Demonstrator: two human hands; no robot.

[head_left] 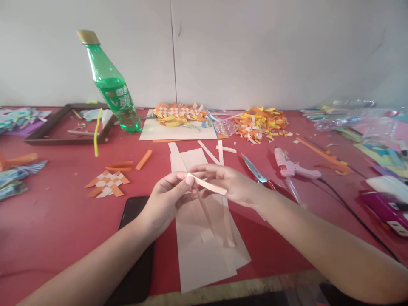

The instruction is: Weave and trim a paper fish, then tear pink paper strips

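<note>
A pale cream paper strip (pixel 210 185) is held up over the middle of the table. My left hand (pixel 168 197) pinches its left end between thumb and fingers. Behind the strip, my right hand (pixel 239 185) has its fingers curled, their tips meeting that same end; its thumb is mostly hidden. Beneath both hands lie white paper sheets (pixel 194 263), with several loose cut strips (pixel 228 225) on them. To the left is a small woven piece of orange and white strips (pixel 108 183), beside short orange strips (pixel 144 159).
A phone (pixel 135 272) lies under my left forearm. Scissors (pixel 253 168) and a pink glue gun (pixel 288 165) with a cord rest on the right. Farther back stand a green bottle (pixel 111 91), a dark frame (pixel 60 141), a woven strip piece (pixel 178 112) and a scrap pile (pixel 261 123).
</note>
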